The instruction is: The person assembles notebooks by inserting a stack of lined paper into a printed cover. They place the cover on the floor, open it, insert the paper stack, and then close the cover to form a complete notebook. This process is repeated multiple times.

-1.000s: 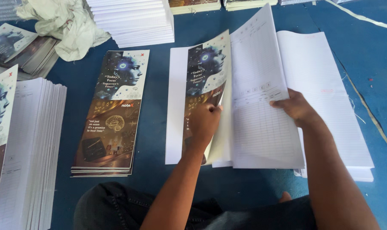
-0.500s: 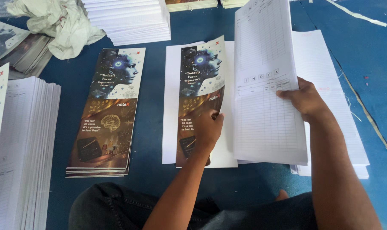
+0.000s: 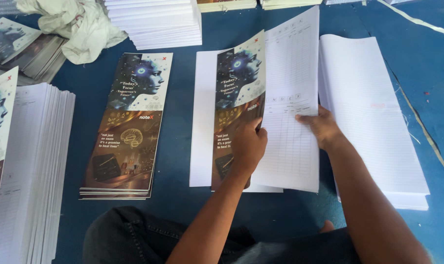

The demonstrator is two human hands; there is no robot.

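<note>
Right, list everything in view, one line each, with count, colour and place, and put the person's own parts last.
Printed glossy cover under the hand: one, dark blue and brown, centre, on a white sheet.
Ruled index page: one, white, lifted, centre right.
Pile of ruled white paper: one, right.
Stack of printed covers: one, dark blue and brown, centre left.
Fanned stack of white booklets: one, far left.
Stack of white paper: one, top centre.
Crumpled cloth: one, off-white, top left.
Blue floor covering: underneath everything.
Dark trousers: bottom centre.
Left hand: fingers pressing the cover.
Right hand: fingers holding the index page.
</note>
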